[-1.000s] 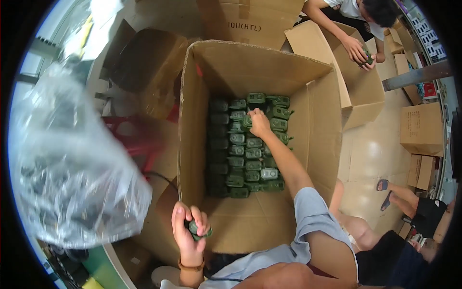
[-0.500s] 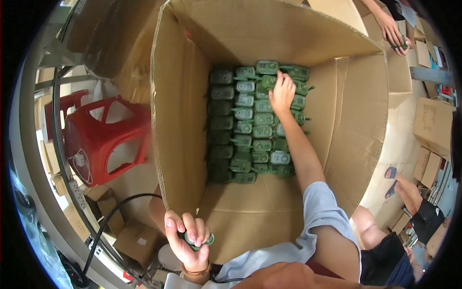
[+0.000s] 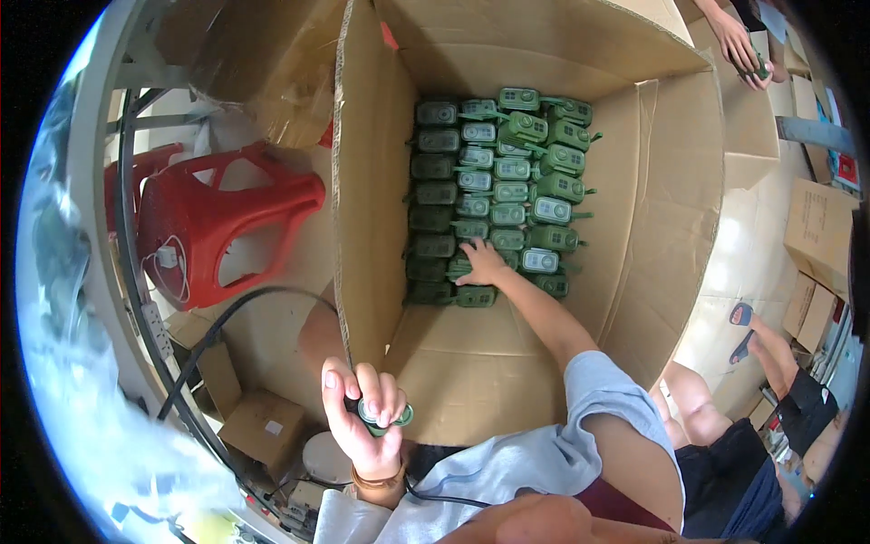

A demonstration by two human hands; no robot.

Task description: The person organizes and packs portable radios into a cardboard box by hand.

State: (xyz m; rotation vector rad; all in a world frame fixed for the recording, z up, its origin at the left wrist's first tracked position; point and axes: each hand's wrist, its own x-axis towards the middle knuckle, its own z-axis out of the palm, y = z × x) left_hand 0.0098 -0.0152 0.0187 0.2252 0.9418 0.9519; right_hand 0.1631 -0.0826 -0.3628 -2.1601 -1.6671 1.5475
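Observation:
Green walkie-talkies (image 3: 510, 191) with stubby antennas lie in rows on the bottom of a deep cardboard box (image 3: 671, 227). My right hand (image 3: 482, 263) reaches down to the lower middle of the rows. Its fingers are spread over a green walkie-talkie (image 3: 459, 267) that partly shows between thumb and fingertips; a firm grip is not visible. Outside the box's near left corner, my left hand (image 3: 367, 412) is raised with its fingers curled around a small green rounded device (image 3: 402, 416). Most of that device is hidden by the fingers.
A red plastic stool (image 3: 199, 227) stands left of the box, beside a metal frame with a black cable (image 3: 195, 363). Small cartons (image 3: 263, 431) lie below it. At the upper right, another person's hands (image 3: 745, 53) hold a dark green thing. More cartons (image 3: 820, 227) stand at right.
My right hand has moved from the far rows down to the nearer, lower-middle ones. My left hand stays closed on its device. The view has shifted slightly.

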